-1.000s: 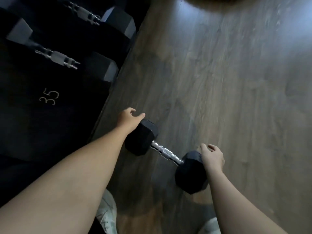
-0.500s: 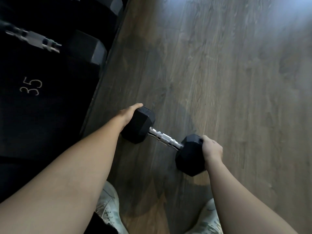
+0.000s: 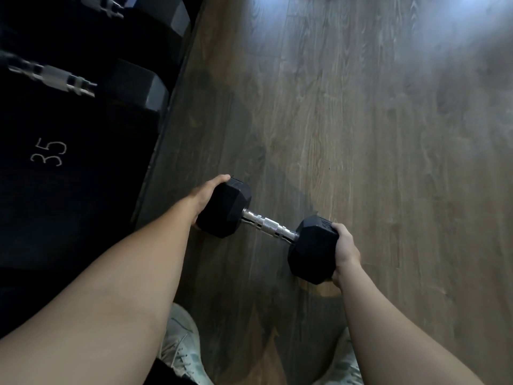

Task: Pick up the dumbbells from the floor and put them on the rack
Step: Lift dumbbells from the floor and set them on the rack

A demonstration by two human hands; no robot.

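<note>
A black hex dumbbell [image 3: 266, 225] with a knurled chrome handle lies across the wood floor in front of me. My left hand [image 3: 206, 194] cups the outer face of its left head. Its right head sits in my right hand [image 3: 345, 250], fingers wrapped over the end. The chrome handle between the heads is bare. Whether the dumbbell rests on the floor or hangs just above it, I cannot tell. The dark rack [image 3: 69, 218] runs along the left, with a "35" marking [image 3: 48, 152] on it.
Two more dumbbells sit on the rack: one [image 3: 91, 83] at mid left, another [image 3: 155, 9] at the top left. My pale shoes [image 3: 183, 351] stand at the bottom of the view. Wood floor [image 3: 374, 134] stretches ahead and to the right.
Both hands have closed from loosely touching the heads onto the ends of the dumbbell. The dumbbell has shifted slightly toward me, and the view has tilted a little.
</note>
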